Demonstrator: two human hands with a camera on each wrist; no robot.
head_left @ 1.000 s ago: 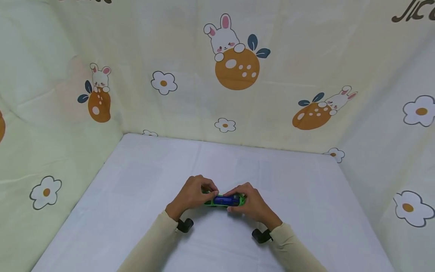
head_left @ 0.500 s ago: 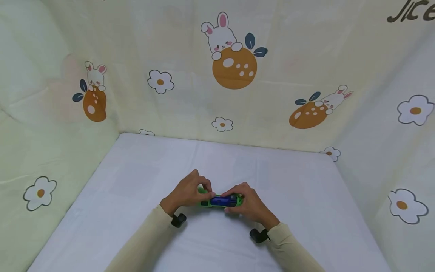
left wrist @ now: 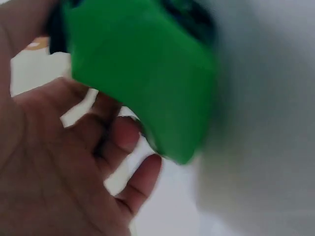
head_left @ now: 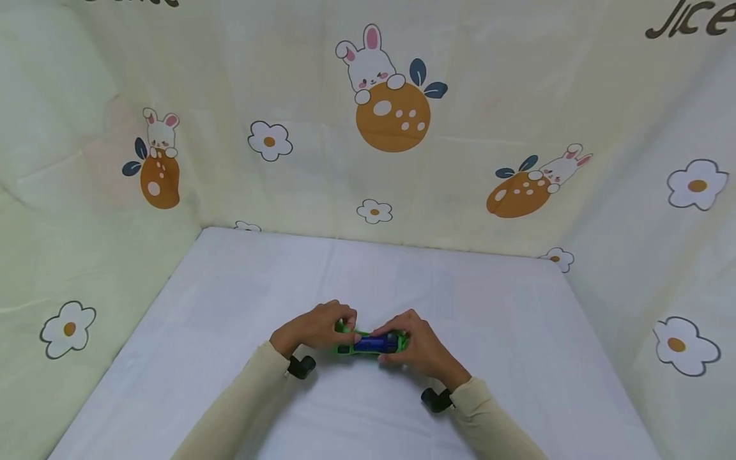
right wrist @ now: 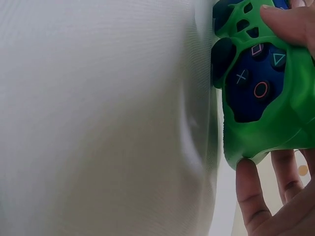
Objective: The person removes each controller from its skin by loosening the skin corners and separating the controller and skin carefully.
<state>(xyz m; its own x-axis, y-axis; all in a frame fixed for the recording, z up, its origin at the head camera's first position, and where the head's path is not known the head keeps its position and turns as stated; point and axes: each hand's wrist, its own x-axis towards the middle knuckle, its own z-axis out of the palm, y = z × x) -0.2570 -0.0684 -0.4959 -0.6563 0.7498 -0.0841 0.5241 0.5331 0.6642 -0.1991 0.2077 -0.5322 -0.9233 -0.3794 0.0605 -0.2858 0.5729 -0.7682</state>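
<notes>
A blue game controller (head_left: 374, 344) in a green silicone cover (left wrist: 142, 78) is held between both hands, close over the white table. My left hand (head_left: 323, 324) grips its left end, thumb on the top side and fingertips at the cover's edge. On the right end, my right hand (head_left: 422, 345) has its thumb and fingers around the cover. The right wrist view shows the face buttons (right wrist: 261, 90) through the cover's opening, and a dark thumbstick (right wrist: 224, 55) towards the tabletop. A fingertip touches the grip's tip there. Blue body shows between the hands in the head view.
A white cloth (head_left: 368, 281) covers the table. Cream curtains (head_left: 310, 185) printed with rabbits, oranges and flowers rise behind and on both sides. A black wrist camera (head_left: 301, 367) sits on the left wrist, another black camera (head_left: 437, 400) on the right.
The left hand first shifts left, then its knuckles lower and flatten at the controller's left end. The right hand keeps its hold. The whole head view drifts slightly.
</notes>
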